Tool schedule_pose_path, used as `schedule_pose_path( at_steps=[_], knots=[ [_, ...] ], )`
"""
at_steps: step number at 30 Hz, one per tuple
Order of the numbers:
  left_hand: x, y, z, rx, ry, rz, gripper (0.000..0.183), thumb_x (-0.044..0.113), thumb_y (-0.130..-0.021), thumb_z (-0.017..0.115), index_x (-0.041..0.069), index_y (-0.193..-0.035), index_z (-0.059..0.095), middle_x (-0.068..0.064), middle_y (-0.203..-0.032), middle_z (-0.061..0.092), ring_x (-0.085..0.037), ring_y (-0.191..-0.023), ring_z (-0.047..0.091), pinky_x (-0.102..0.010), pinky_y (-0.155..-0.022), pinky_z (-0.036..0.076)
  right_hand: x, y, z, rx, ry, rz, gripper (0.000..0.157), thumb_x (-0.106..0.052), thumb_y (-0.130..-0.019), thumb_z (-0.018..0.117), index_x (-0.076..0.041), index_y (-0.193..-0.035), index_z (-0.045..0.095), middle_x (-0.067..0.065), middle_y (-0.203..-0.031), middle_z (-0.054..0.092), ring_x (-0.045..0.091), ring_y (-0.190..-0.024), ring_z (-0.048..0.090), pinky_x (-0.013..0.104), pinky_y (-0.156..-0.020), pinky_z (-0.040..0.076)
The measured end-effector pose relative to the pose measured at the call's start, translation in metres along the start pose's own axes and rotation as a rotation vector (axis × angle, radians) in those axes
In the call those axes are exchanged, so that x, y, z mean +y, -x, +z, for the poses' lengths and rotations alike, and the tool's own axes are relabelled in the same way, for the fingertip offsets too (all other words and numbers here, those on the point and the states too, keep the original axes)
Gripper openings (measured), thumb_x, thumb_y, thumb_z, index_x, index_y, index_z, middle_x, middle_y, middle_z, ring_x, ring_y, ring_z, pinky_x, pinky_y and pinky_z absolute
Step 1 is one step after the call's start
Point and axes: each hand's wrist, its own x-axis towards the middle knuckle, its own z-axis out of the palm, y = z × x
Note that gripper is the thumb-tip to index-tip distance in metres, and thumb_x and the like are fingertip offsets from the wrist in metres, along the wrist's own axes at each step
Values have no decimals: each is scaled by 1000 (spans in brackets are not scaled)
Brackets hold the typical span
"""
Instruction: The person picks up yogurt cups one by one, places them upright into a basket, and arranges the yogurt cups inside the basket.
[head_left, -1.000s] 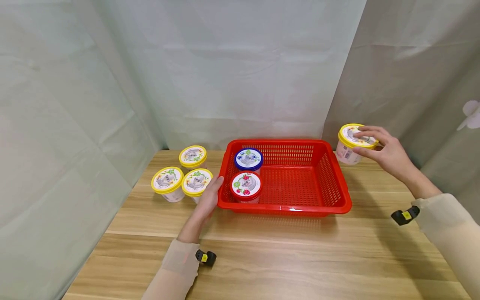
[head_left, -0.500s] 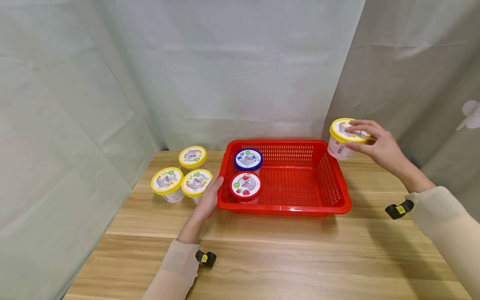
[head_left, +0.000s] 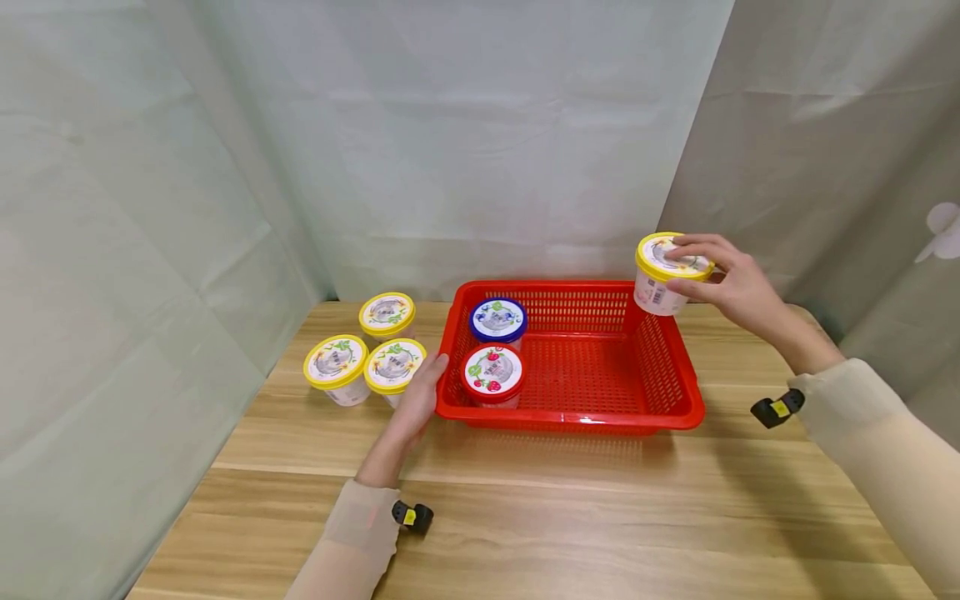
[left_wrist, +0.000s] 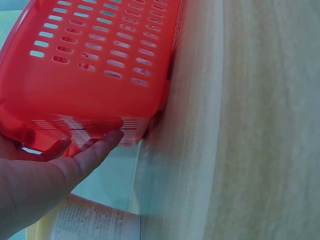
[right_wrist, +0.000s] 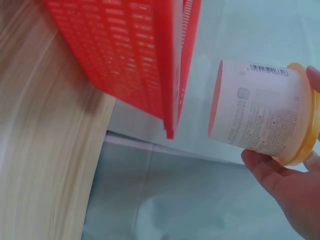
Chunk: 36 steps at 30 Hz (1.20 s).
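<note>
My right hand [head_left: 731, 279] grips a paper tub with a yellow lid [head_left: 655, 292] by its lid edge, holding it in the air over the back right corner of the red plastic basket [head_left: 570, 417]. The right wrist view shows the tub's printed side [right_wrist: 265, 107] apart from the basket wall. My left hand [head_left: 416, 400] holds the basket's left rim, thumb on top and fingers along the outer wall in the left wrist view. Inside the basket, at the left, sit a blue-lidded tub [head_left: 498, 319] and a red-lidded tub [head_left: 492, 372].
Three yellow-lidded tubs stand left of the basket: a back one [head_left: 386, 313], a left one [head_left: 335, 362] and one beside my left hand [head_left: 393, 367]. All rests on a wooden table [head_left: 525, 517], with pale curtains [head_left: 487, 150] behind and at the sides.
My right hand has carried the yellow-lidded tub up and left, from beside the basket to over its back right corner. The left hand and the basket have stayed put.
</note>
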Motion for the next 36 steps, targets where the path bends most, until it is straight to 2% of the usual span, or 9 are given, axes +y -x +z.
schedule_pose_path(
  at_steps=[10, 20, 31, 36],
  knots=[
    [1, 1, 0, 3, -8, -8, 60, 32, -114, 30, 0, -164, 19, -23, -162, 35, -37, -145, 40, -54, -121, 32, -17, -14, 11, -38, -11, -37, 45, -17, -95, 77, -7, -138, 65, 7, -154, 45, 23, -124, 43, 10, -83, 45],
    [0, 0, 0, 11, -19, -12, 62, 34, -114, 31, 0, -164, 17, -23, -163, 33, -36, -146, 38, -54, -122, 30, -21, -25, 22, -59, -39, -65, 41, -19, -96, 77, -8, -134, 67, 4, -152, 47, 23, -123, 45, 13, -85, 47],
    [0, 0, 0, 14, -15, -13, 62, 33, -114, 31, -1, -164, 17, -24, -163, 32, -37, -147, 37, -54, -122, 30, -25, -31, 34, -102, -79, -52, 42, -14, -94, 79, -8, -134, 67, 6, -154, 46, 30, -129, 44, 13, -85, 47],
    [1, -1, 2, 36, -8, -27, 63, 33, -114, 32, -1, -165, 16, -23, -164, 31, -36, -148, 37, -52, -122, 30, -24, -30, 40, -125, -75, -34, 42, -16, -94, 79, -9, -134, 67, 5, -154, 46, 29, -132, 44, 17, -88, 45]
  ],
)
